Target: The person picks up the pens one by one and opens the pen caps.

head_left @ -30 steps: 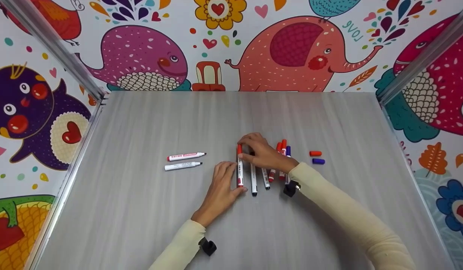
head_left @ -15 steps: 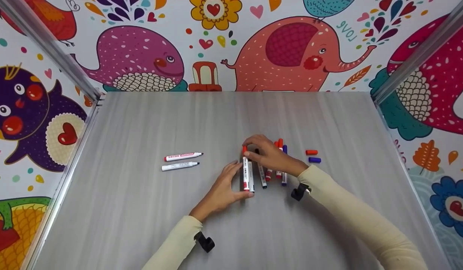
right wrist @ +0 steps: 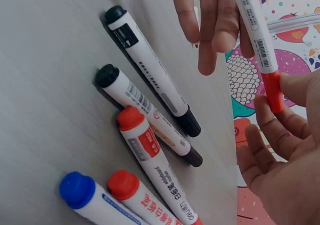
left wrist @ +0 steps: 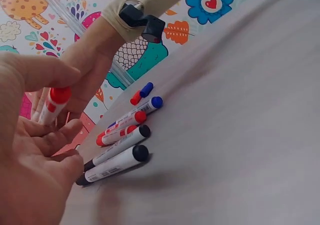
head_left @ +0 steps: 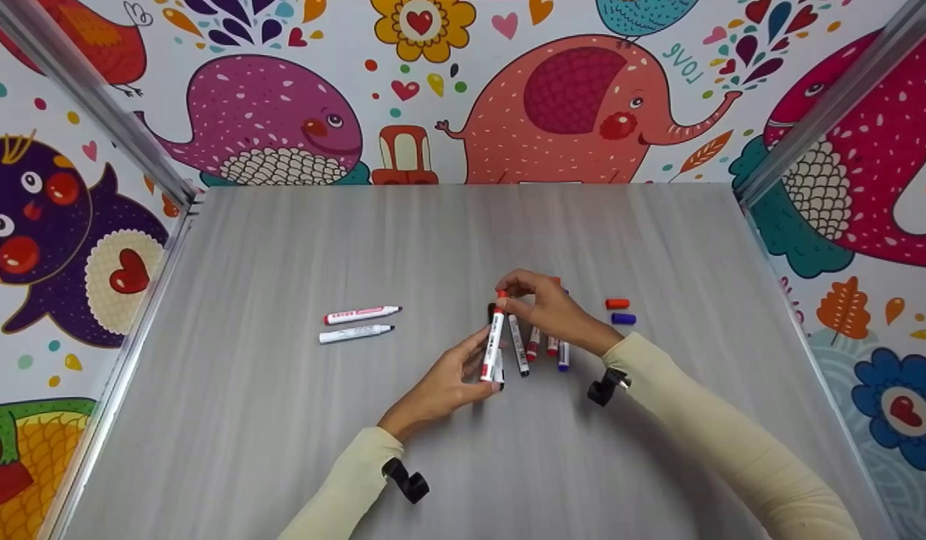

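Observation:
A white whiteboard marker (head_left: 492,346) with a red cap (right wrist: 272,87) is held between both hands, tilted above the table. My right hand (head_left: 549,306) pinches the cap between thumb and fingers. At the other end, my left hand (head_left: 446,384) has its thumb against the marker's red tip end (left wrist: 61,94) and its fingers below. Just beneath lie two black-capped markers (right wrist: 152,70), side by side on the table. Next to them, under the right forearm, are red-capped markers (right wrist: 157,165) and a blue one (right wrist: 80,187).
Two uncapped markers, one red-ended (head_left: 363,315) and one white (head_left: 356,334), lie to the left with dark tips pointing right. A loose red cap (head_left: 617,304) and a blue cap (head_left: 623,319) rest on the right. Printed walls (head_left: 275,120) border the grey table (head_left: 230,420).
The red-capped marker has risen and tilted, its lower end swinging toward the left hand. The left fingers have come in round that end, while the right hand keeps hold of the cap.

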`<act>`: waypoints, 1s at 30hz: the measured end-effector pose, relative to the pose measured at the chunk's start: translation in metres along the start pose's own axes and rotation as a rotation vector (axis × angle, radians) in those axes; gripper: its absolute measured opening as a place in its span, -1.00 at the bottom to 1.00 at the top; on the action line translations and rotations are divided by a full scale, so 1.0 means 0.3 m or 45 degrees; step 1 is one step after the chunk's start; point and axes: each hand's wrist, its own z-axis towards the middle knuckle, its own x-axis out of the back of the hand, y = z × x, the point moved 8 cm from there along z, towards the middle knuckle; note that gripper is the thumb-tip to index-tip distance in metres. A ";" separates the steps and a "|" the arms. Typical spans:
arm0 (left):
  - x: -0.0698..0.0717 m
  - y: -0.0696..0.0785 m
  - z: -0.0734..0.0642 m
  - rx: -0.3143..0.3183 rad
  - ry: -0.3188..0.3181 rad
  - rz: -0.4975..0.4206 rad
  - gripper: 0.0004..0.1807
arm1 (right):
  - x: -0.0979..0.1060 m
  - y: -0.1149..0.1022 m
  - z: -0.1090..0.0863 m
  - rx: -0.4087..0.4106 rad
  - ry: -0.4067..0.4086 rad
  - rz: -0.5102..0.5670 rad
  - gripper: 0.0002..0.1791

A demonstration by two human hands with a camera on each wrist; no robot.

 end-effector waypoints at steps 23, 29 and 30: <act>0.075 0.031 0.054 0.084 0.229 0.122 -0.59 | 0.028 -0.017 -0.079 0.060 0.197 -0.100 -0.73; 0.090 0.043 0.077 0.093 0.217 0.260 -0.65 | 0.026 -0.006 -0.103 0.043 0.223 -0.147 -0.69; 0.091 0.046 0.081 0.091 0.208 0.278 -0.66 | 0.026 -0.004 -0.106 0.045 0.229 -0.155 -0.69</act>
